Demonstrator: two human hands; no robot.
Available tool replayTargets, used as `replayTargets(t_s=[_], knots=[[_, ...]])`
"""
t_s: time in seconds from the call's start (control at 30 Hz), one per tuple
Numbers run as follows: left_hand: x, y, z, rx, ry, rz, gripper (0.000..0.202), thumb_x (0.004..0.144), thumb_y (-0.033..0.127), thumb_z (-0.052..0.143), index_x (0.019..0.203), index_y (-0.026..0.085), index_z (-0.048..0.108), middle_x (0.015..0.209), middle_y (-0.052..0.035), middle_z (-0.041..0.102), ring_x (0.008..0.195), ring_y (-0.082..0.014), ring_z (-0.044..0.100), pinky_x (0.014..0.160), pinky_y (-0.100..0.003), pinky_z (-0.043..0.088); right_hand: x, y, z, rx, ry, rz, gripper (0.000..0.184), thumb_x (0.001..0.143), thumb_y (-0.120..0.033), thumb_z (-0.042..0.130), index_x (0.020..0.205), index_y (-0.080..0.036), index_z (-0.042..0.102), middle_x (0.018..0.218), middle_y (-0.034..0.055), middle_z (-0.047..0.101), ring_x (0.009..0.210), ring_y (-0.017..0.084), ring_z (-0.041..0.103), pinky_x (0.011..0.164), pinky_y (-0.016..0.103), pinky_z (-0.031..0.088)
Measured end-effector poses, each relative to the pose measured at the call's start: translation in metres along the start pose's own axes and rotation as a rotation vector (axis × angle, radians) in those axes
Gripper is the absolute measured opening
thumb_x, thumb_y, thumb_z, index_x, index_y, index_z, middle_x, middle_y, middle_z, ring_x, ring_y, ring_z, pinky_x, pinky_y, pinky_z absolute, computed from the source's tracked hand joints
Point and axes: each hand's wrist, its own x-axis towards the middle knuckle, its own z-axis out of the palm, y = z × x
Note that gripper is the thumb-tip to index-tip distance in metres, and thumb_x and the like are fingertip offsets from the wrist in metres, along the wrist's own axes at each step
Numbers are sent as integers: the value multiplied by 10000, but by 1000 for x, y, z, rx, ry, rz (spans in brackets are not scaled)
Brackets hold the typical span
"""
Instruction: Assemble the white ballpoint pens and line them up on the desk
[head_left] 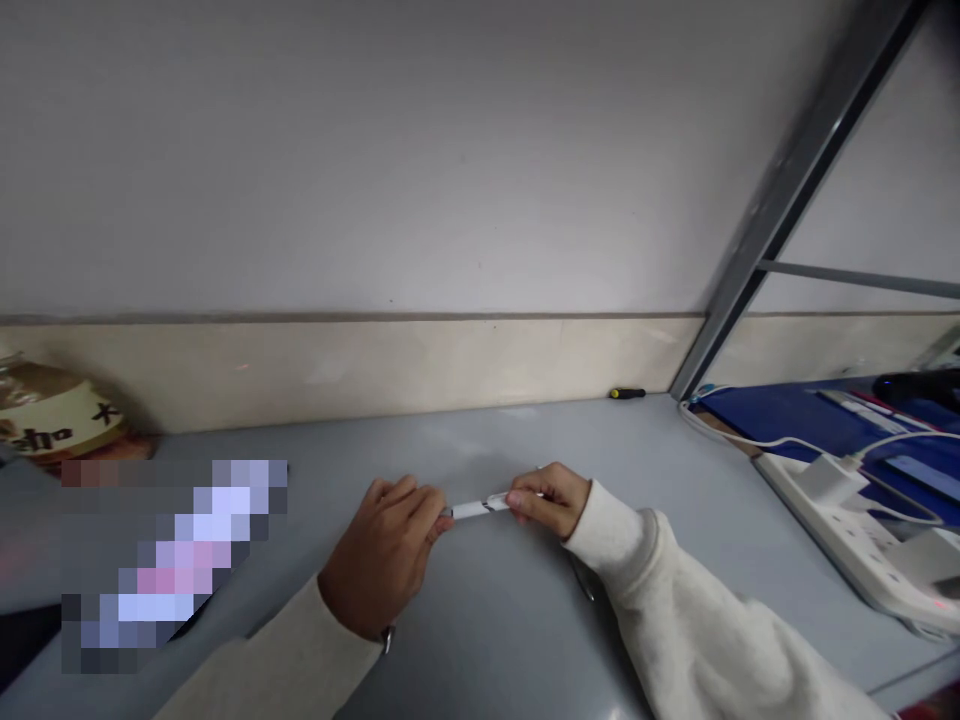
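At lower centre of the frame, your left hand (386, 560) and right hand (547, 497) each pinch one end of a small white pen-like stick (480, 508), held level just above the grey table (480, 440). It looks gripped for capping or uncapping, so any pull should run straight along its length.

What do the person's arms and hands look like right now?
The left hand and right hand are bare, ungloved. The left sleeve and right sleeve are long, cream-white, soft fabric, reaching the wrists. A metallic item, perhaps a watch buckle, shows at the left cuff.
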Motion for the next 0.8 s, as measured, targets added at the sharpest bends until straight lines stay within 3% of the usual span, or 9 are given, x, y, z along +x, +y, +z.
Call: replayTargets(t_s=[0.2,0.37,0.5,0.63,0.8], knots=[[-2,-2,0,-126,-56,-68,352,892,223,206,642,193,451,602,-12,518,606,-165,468,613,-322,345,4,2,6,-270,207,-436,354,899,-403,372,744,-182,600,609,44,531,600,154,423,586,283,350],[-2,0,-2,-245,-127,-157,388,906,300,170,605,207,398,608,5,505,600,-154,474,629,-307,374,2,-1,6,-385,303,-580,281,902,-328,389,792,-178,600,603,48,504,576,163,361,585,302,343],[0,3,-2,-171,-80,-149,390,907,300,173,625,206,427,587,4,495,611,-167,482,629,-317,360,-2,-2,7,-405,290,-491,279,900,-324,395,819,-158,605,647,63,553,612,162,412,593,286,360],[1,2,-4,-102,-96,-84,388,911,280,188,659,199,473,601,-3,529,633,-172,496,632,-322,337,-6,-4,11,-394,194,-213,266,875,-350,437,915,-161,620,701,53,578,611,138,470,586,257,362],[0,0,-6,-45,-51,43,284,913,268,269,779,194,508,683,0,592,655,-167,498,628,-310,316,-6,-10,11,-314,66,-70,305,865,-339,446,705,-146,621,515,-20,467,480,83,385,491,219,277]])
